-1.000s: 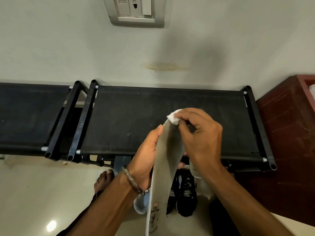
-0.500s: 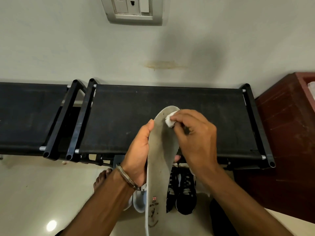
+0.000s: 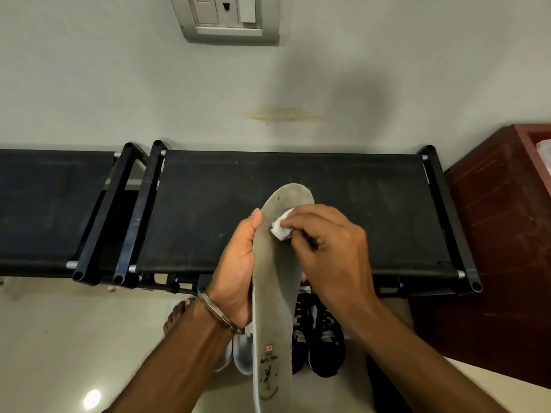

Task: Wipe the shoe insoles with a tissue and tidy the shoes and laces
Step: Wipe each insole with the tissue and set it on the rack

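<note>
Tissue slid heelward | left hand clasps insole edge | right hand pinches tissue

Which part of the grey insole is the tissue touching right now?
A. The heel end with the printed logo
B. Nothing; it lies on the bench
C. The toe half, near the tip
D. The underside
C: the right hand presses the tissue on the insole near its toe end.

Two black fabric-topped metal-framed racks stood side by side against a pale wall bearing a grey switch plate, beside a reddish-brown wooden cabinet.
</note>
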The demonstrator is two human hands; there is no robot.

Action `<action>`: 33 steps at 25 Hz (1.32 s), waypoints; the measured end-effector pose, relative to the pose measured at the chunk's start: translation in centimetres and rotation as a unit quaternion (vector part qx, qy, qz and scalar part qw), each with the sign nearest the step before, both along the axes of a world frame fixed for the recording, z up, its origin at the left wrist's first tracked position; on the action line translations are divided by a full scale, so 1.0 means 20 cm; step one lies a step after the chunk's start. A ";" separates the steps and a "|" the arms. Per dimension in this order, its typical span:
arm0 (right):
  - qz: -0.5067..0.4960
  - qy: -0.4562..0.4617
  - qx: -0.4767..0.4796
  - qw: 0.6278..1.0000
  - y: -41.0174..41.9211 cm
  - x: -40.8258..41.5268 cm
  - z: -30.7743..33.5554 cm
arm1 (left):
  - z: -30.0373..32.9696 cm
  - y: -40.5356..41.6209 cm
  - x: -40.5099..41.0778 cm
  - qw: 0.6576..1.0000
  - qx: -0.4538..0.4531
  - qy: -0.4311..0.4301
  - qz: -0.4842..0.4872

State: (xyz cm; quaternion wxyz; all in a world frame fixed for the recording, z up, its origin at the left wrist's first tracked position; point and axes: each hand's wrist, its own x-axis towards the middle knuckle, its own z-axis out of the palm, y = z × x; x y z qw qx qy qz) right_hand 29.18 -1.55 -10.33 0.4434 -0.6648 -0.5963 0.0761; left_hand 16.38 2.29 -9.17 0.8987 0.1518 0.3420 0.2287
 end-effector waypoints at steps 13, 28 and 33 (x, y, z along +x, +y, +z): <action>-0.029 0.028 -0.015 0.999 0.01 0.09 -0.01 | 0.00 0.00 0.01 0.999 0.024 0.021 -0.020; 0.007 0.030 0.012 0.999 0.00 0.04 0.02 | -0.01 -0.03 0.04 0.997 0.039 0.047 -0.040; -0.026 0.049 0.004 0.998 0.01 0.05 0.03 | -0.01 -0.03 0.04 0.995 0.061 0.062 -0.047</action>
